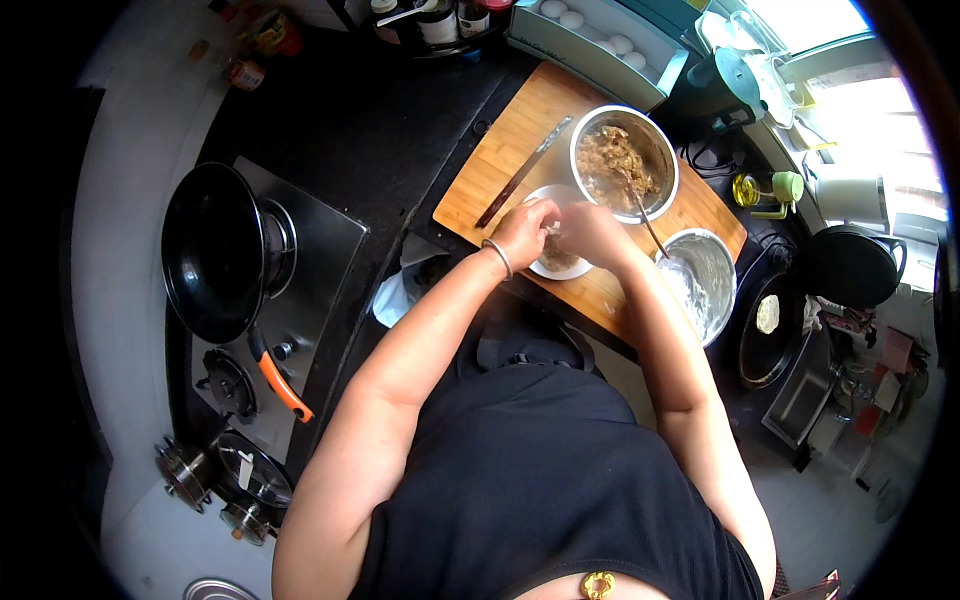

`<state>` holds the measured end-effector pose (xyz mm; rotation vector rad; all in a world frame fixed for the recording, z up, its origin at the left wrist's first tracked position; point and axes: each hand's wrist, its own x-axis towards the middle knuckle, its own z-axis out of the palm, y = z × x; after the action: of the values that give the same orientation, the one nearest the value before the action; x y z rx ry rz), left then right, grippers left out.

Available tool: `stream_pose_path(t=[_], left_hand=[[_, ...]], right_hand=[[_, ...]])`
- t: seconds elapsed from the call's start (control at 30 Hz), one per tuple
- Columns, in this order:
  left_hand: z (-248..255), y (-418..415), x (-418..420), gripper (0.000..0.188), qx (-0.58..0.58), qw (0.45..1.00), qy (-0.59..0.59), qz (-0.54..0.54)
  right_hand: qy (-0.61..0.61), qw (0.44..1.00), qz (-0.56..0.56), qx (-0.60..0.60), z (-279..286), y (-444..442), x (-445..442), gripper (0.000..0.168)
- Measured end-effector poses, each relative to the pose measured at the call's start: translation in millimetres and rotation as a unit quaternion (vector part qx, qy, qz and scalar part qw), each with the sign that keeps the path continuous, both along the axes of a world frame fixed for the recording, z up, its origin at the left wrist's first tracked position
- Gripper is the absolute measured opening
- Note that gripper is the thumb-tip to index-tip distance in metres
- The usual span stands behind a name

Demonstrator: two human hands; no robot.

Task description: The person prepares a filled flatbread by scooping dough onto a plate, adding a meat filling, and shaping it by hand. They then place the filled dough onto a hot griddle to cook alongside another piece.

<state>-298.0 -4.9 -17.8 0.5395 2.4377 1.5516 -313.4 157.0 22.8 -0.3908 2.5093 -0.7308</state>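
Observation:
My left hand [523,231], with a bangle at the wrist, has its fingers bent over a white plate [566,274]. Beside it my right hand [598,234] is blurred, close above the same plate. Brownish filling [556,253] lies on the plate, and a small pale bit shows between the hands; whether either hand grips it is hidden. Behind them a metal bowl of brown filling mixture [616,154] holds a utensil with a thin brown handle [654,231]. To the right stands a metal bowl smeared with white paste or dough [701,281]. Chopsticks [525,171] lie to the left.
A wooden cutting board [480,176] carries the bowls. An egg box [600,67] stands behind it. At left, a black wok [214,251] with an orange handle sits on the gas hob [315,247]. A dark pan [757,352] with a pale round piece of dough [767,314] is at right.

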Motion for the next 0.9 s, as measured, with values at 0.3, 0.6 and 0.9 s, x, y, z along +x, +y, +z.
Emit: stream_pose_path(t=[0.3, 0.6, 0.9], left_hand=[[2.4, 5.3, 5.3, 0.026, 0.038, 0.992, -0.107, 0.045], [29.2, 8.1, 7.4, 0.022, 0.059, 0.986, -0.128, 0.094], [-8.8, 0.2, -2.4, 0.012, -0.223, 0.964, 0.143, -0.009]], right_hand=[[0.054, 0.994, -0.073, -0.054, 18.5, 1.2, 13.0, 0.027], [0.065, 0.996, -0.043, -0.039, 4.3, 1.5, 14.6, 0.021], [0.118, 0.992, 0.041, -0.022, -6.4, 17.5, 13.7, 0.016]])
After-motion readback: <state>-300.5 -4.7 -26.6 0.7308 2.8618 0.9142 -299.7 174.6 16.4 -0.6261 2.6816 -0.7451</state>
